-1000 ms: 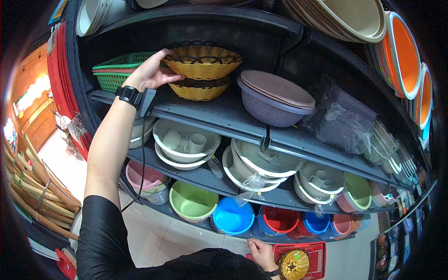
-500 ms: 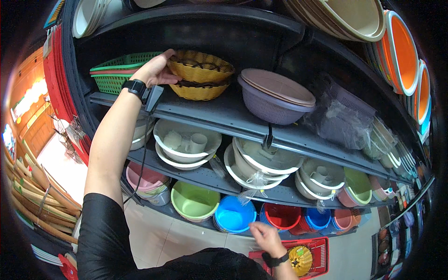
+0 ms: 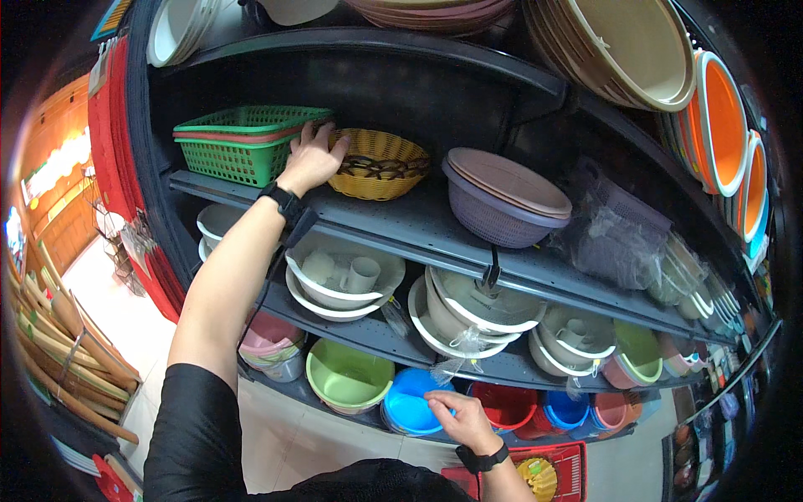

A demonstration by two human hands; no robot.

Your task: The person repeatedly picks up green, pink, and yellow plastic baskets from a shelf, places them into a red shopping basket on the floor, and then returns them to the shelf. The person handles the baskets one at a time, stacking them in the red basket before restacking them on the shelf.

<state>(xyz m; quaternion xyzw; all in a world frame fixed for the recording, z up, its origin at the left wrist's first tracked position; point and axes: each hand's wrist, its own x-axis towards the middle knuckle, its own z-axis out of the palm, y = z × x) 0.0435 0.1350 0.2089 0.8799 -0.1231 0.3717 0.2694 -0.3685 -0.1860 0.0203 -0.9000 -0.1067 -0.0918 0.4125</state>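
Observation:
My left hand reaches to the upper shelf with fingers spread. Its fingers lie at the right end of the stacked green plastic baskets, and the thumb side is beside the left rim of the yellow woven basket. Dark braided strands cross the middle of the yellow basket. My right hand hovers low, in front of the blue bucket, loosely bent, with no object visible in it. Below it, a red shopping basket holds a yellow woven basket, partly hidden by my wrist.
Purple and pink colanders sit to the right on the same shelf. White basins fill the shelf below, with a green bucket and other buckets lower down. Large tubs jut out above.
My left hand has moved from the yellow woven baskets toward the green baskets. The upper yellow basket sits lower now. My right hand has risen slightly leftward, and the view has shifted.

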